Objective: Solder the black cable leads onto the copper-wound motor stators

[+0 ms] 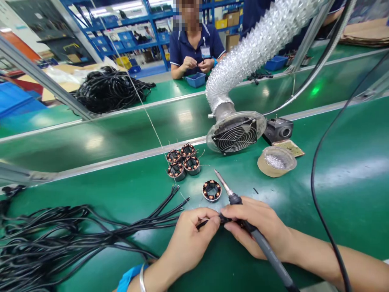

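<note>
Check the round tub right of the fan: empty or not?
Not empty: the round tub holds silvery material, visible through its open top.

Electronics assembly workshop: green workbenches, metal frames, fume duct, stocked blue shelving, uniformed co-worker

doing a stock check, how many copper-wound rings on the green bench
5 visible: back left, back right, front left and front right in a cluster, lone ring beside the soldering iron; hands may hide more.

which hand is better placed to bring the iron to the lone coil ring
Probably right: the right hand holds the soldering iron, its tip near the lone coil ring, while the left hand pinches a dark lead.
</note>
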A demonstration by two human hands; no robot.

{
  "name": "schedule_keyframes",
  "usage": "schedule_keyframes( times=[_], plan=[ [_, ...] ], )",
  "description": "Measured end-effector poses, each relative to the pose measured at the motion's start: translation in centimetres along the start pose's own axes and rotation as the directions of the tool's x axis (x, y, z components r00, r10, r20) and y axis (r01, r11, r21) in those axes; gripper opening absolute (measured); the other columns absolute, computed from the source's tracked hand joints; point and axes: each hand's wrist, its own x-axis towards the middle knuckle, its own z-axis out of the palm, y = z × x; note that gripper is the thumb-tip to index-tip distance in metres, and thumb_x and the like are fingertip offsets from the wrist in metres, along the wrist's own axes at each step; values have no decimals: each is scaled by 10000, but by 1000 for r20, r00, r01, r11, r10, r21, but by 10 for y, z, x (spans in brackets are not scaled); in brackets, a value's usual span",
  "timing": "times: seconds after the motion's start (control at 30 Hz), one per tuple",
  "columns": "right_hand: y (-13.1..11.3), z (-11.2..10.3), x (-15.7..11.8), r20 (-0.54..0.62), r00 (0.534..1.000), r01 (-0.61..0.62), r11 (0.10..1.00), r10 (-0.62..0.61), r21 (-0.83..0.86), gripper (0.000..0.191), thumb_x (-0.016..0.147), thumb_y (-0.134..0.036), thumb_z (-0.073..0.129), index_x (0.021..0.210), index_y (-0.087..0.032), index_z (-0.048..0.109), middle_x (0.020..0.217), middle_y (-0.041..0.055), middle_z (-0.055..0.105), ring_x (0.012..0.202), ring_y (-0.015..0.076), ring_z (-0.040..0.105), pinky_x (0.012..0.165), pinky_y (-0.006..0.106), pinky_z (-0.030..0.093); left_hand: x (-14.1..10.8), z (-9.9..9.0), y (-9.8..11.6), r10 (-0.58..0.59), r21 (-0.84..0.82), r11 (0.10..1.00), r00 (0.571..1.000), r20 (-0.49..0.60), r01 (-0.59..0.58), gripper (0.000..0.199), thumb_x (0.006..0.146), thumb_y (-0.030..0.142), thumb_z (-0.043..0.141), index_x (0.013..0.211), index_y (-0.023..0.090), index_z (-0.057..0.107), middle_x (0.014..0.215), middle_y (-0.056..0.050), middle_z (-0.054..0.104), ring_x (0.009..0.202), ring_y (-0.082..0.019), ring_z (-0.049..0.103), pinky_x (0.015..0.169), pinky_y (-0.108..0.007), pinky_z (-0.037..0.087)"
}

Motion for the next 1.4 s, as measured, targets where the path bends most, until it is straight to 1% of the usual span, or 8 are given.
schedule_keyframes(
  times=[0.37, 0.63, 0.77, 0.87, 1.0, 1.17, 1.27, 1.4],
  plan=[
    [-6, 0, -1, 16, 994, -112, 994, 112, 7, 374, 832, -93, 576, 1190, -192, 538, 869, 32, 668, 648, 143, 570, 604, 271, 517, -4, 4, 3, 74, 75, 995, 997, -6, -73, 250, 910, 312, 555, 851, 198, 770, 799, -35, 729, 721, -180, 604, 657, -233, 448],
    [-2, 5, -6, 27, 998, 54, 985, -50, -164, 312, 870, -24, 449, 1077, -222, 575, 718, 10, 567, 619, 155, 509, 553, 255, 425, -12, 5, 3, 150, 196, 970, 988, -27, -142, 283, 949, 326, 510, 957, 217, 771, 740, -40, 711, 709, -192, 635, 672, -256, 464],
    [-3, 13, -13, 13, 1000, 27, 979, -25, -204, 254, 892, -75, 412, 1037, -221, 560, 704, 9, 509, 626, 162, 456, 546, 264, 382, -31, 15, -3, 168, 158, 974, 986, -2, -165, 367, 985, 326, 421, 1229, 207, 669, 767, -54, 719, 586, -167, 640, 614, -257, 495],
    [-3, 11, -12, -1, 999, 36, 984, -37, -176, 248, 905, -86, 392, 1045, -213, 553, 701, 8, 510, 617, 156, 455, 545, 261, 388, -40, 13, 0, 166, 146, 974, 984, 59, -173, 370, 976, 323, 432, 1248, 197, 649, 934, -105, 751, 748, -210, 706, 700, -271, 528],
    [2, -2, -6, -9, 998, 52, 982, -54, -183, 271, 872, -97, 509, 1114, -209, 559, 814, 43, 632, 692, 174, 562, 618, 297, 472, -25, -9, 11, 178, 291, 939, 983, 46, -184, 329, 980, 351, 410, 961, 209, 706, 791, -73, 719, 698, -202, 668, 666, -267, 489],
    [1, -9, -8, -8, 999, -46, 998, 46, -43, 332, 825, -160, 598, 1151, -185, 539, 929, 72, 706, 695, 176, 645, 644, 312, 550, 16, -32, 13, 108, 327, 945, 964, -242, -23, 360, 979, 376, 383, 1165, 190, 629, 519, 53, 501, 476, -156, 481, 501, -241, 344],
    [3, -8, -8, 20, 999, -39, 997, 38, 70, 340, 811, -173, 589, 1147, -178, 541, 937, 75, 712, 670, 156, 660, 626, 282, 567, 29, -30, 11, 138, 405, 914, 966, -220, -38, 339, 941, 368, 466, 1124, 186, 686, 505, 65, 432, 490, -146, 418, 506, -239, 272],
    [17, -8, -1, 32, 999, -24, 997, 26, -76, 401, 795, -172, 641, 1183, -179, 536, 1178, 149, 671, 1082, 258, 653, 903, 421, 561, 27, -19, 7, 111, 391, 918, 990, -92, -67, 332, 930, 357, 488, 1140, 209, 699, 515, 65, 439, 481, -134, 371, 498, -240, 231]
  ],
)
